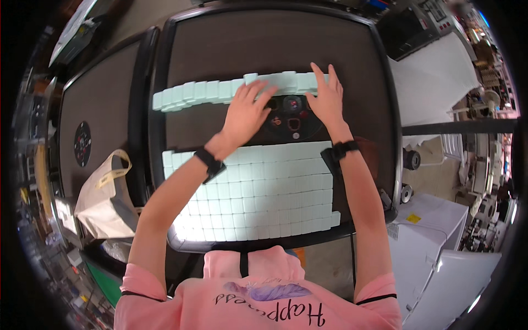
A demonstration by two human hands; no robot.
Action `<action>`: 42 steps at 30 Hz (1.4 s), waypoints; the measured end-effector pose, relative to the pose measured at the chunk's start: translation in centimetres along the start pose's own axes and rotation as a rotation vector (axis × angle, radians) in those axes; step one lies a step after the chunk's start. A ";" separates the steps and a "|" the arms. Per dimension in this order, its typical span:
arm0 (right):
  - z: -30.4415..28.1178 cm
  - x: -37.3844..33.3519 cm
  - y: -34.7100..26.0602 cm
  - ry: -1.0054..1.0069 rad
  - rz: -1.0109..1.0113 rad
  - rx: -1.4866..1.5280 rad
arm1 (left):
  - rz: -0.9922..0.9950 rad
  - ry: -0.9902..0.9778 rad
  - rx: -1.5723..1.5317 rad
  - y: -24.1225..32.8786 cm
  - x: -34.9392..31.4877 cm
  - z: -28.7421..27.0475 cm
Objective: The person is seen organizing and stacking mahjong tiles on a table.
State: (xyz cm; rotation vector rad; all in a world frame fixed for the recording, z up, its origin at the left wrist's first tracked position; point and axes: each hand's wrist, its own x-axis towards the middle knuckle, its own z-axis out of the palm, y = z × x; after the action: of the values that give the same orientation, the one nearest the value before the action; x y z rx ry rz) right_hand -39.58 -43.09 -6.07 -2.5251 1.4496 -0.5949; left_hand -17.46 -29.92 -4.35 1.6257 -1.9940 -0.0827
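A long row of pale green mahjong tiles (206, 91) stretches across the far half of the dark mahjong table, slightly bent and uneven, with a few tiles standing higher near its middle. My left hand (245, 114) reaches to the near side of that row, fingers stretched out and apart against the tiles. Around the row's right end lies my right hand (328, 103), its fingers and thumb spread. Closer to me, a flat block of pale green mahjong tiles (264, 192) lies in several tight rows beneath my forearms; one tile juts out at its lower right corner.
The round dark centre panel (296, 125) of the table sits between the row and the block. On the left stand a second dark table (104, 99) and a beige bag (107, 201). White appliances (423, 231) are at the right, and a dark microwave-like box (410, 27) is at the far right.
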 end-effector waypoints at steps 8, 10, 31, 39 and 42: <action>3.8 -14.1 -14.8 -0.258 -0.289 0.306 | -0.338 -0.057 0.119 -2.5 -19.6 -7.2; 4.9 -17.0 -17.6 -0.311 -0.280 0.305 | -0.403 -0.143 0.234 -3.8 -23.3 -7.6; 9.2 -17.4 -21.3 -0.262 -0.313 0.059 | -0.441 -0.196 0.373 -8.5 -24.3 -5.7; 11.0 -13.0 -21.0 -0.210 -0.304 0.033 | -0.446 -0.139 0.464 -12.1 -21.1 -3.8; 11.2 -12.1 -21.0 -0.230 -0.284 0.026 | -0.438 -0.131 0.485 -12.9 -20.3 -3.7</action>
State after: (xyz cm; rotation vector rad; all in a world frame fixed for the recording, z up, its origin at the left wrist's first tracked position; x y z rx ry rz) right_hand -23.73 -22.55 -12.20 -2.6941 1.0097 -0.3425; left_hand -2.18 -13.57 -13.91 2.4055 -1.8027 0.1468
